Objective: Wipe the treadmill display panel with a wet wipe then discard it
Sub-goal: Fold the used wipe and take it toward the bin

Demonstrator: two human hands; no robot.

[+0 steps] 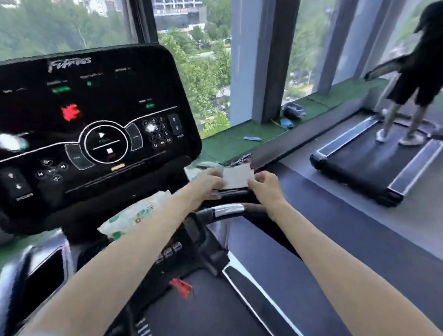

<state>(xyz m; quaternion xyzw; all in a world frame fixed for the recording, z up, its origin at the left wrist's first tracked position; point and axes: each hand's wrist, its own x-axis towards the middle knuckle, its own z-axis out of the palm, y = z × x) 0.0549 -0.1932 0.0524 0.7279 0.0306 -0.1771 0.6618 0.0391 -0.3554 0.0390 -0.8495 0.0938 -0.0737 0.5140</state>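
The black treadmill display panel (82, 131) fills the left of the head view, lit with red and green readouts and white button outlines. To its right, both hands hold a pale folded wet wipe (237, 177) between them. My left hand (207, 184) grips its left edge and my right hand (266, 187) pinches its right edge. A white and green wet wipe pack (136, 215) lies on the console ledge under my left forearm.
A chrome and black handlebar (226, 210) runs just below the hands. A red safety clip (180, 286) hangs over the belt. Another person walks on the neighbouring treadmill (365, 166) at the right. A green window ledge (234, 139) carries small blue items.
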